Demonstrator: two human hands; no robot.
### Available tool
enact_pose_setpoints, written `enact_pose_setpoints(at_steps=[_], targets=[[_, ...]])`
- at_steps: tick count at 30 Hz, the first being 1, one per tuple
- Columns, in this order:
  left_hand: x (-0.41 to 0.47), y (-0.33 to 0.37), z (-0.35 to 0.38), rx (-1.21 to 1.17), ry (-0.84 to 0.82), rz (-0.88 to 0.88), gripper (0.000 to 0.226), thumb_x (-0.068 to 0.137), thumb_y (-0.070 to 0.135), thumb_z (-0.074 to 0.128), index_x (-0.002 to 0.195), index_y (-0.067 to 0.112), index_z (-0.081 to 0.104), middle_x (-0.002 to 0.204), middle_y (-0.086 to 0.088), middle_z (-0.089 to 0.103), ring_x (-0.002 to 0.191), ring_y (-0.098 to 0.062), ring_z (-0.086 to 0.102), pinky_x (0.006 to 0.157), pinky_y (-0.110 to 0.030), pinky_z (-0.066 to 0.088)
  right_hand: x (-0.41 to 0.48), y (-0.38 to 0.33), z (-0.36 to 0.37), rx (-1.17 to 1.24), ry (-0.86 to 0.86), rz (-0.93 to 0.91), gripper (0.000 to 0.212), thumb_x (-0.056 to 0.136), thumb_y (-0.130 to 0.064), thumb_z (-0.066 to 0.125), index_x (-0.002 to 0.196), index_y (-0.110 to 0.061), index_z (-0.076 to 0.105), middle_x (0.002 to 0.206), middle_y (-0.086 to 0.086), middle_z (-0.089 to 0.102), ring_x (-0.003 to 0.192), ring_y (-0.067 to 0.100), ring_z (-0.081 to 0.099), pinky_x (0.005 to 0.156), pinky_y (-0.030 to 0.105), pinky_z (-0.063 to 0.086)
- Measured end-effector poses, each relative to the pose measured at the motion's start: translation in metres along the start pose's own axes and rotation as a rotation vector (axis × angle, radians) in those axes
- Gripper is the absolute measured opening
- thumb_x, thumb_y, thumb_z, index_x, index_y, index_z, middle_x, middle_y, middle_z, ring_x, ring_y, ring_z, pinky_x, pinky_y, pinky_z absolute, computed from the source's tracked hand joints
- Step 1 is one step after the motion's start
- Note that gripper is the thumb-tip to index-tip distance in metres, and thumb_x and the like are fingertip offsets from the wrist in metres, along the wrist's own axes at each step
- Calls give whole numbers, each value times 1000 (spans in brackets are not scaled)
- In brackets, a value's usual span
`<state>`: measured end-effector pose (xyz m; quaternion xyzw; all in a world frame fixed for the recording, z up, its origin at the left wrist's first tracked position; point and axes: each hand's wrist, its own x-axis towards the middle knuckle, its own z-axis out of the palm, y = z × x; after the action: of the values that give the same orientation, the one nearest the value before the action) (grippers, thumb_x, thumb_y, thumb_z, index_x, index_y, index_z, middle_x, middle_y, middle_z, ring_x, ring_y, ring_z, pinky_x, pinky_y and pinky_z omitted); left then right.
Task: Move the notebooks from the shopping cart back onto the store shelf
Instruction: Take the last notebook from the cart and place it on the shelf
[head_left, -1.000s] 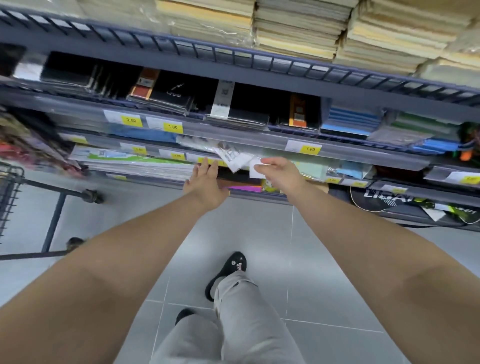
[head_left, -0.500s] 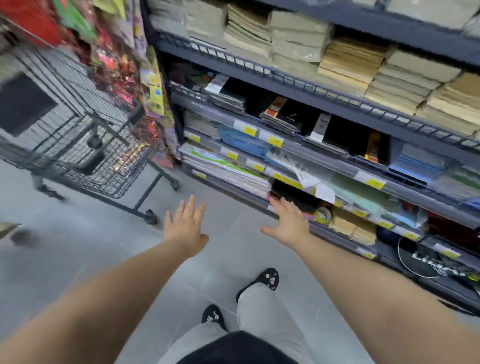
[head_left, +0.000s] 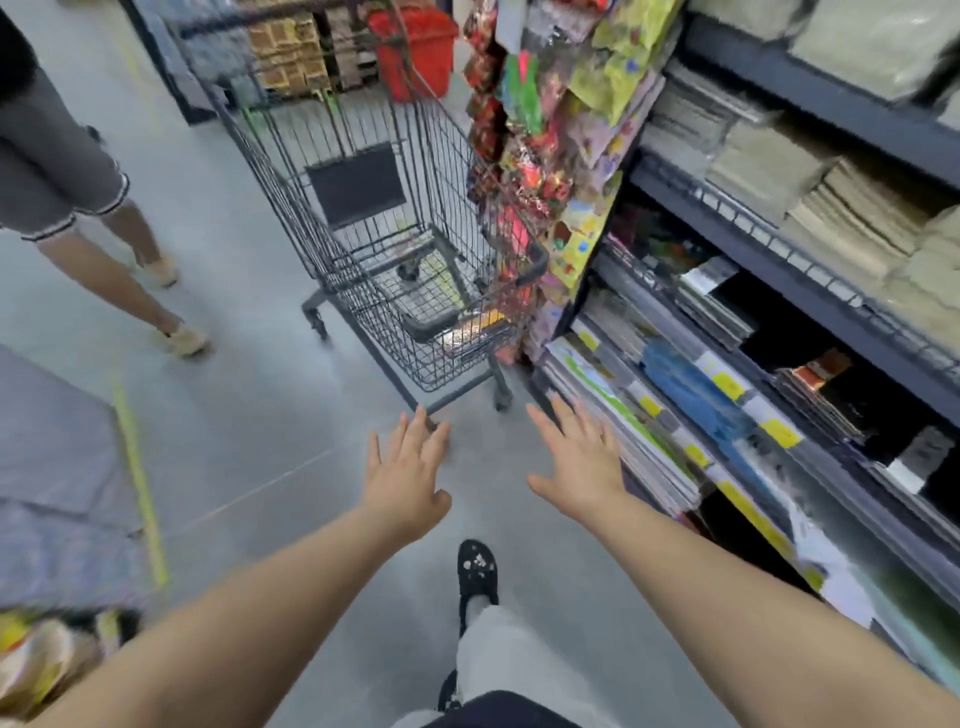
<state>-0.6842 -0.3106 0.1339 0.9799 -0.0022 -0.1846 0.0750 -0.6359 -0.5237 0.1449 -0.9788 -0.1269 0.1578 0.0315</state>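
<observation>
Reaching forward over the grey floor (head_left: 249, 426), both bare arms of the person point toward the shopping cart (head_left: 457, 366). The left hand (head_left: 410, 478) is just short of the cart's near end, with its fingers straight and a little spread; its grip is fully open and has hold of nothing. The right hand (head_left: 576, 467) is at the same height, to the right of the cart's near corner, also flat with the fingers spread, and its grip is empty too. The two hands are apart from each other, and neither touches the cart.

Low inside the cart, at its near end, lies a flat glossy item (head_left: 470, 330) in yellow and orange. The picture is too blurred there to say if it is a notebook. A dark flap (head_left: 358, 182) hangs inside the basket further back.

To the right of the cart stands the store shelf (head_left: 779, 262), with dark rails. Stacks of notebooks (head_left: 852, 208) and other flat paper goods lie on its levels, and yellow price labels (head_left: 779, 434) are along the edges. Bright hanging packets (head_left: 524, 135) are between the cart and the shelf, touching or almost touching the cart's right side.

To the left of the cart a second person (head_left: 67, 171) walks, seen only from the waist down. Behind the cart is a red basket (head_left: 415, 52). Near the hands, below the cart, one black shoe (head_left: 477, 571) is on the floor.
</observation>
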Motion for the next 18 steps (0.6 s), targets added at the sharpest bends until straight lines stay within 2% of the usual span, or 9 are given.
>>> enact_pose_setpoints(at_steps=[4,9,18], targets=[[53,-9,-47,-91,124,-34,81,90,37,50,153,27,0,160,-3,-17,148,-25,-7,118,-51,4,67,-15,-36,21,115,-56,85,84,-53,56,150,-38,3,161,-3,-3,148,22,-3,118,47,3],[104,-35,-105,-165,243,-41,81,89,38,53,153,28,4,161,-2,-13,149,-22,-6,118,-47,2,137,-17,-79,191,193,-29,85,79,-56,61,149,-36,17,161,-2,7,148,22,6,118,45,12],[138,-113,-132,-339,347,-108,73,90,32,56,152,28,18,162,2,0,149,-20,6,119,-47,5,210,-64,-86,279,105,-26,84,81,-57,60,150,-33,16,161,-1,8,147,21,7,118,45,12]])
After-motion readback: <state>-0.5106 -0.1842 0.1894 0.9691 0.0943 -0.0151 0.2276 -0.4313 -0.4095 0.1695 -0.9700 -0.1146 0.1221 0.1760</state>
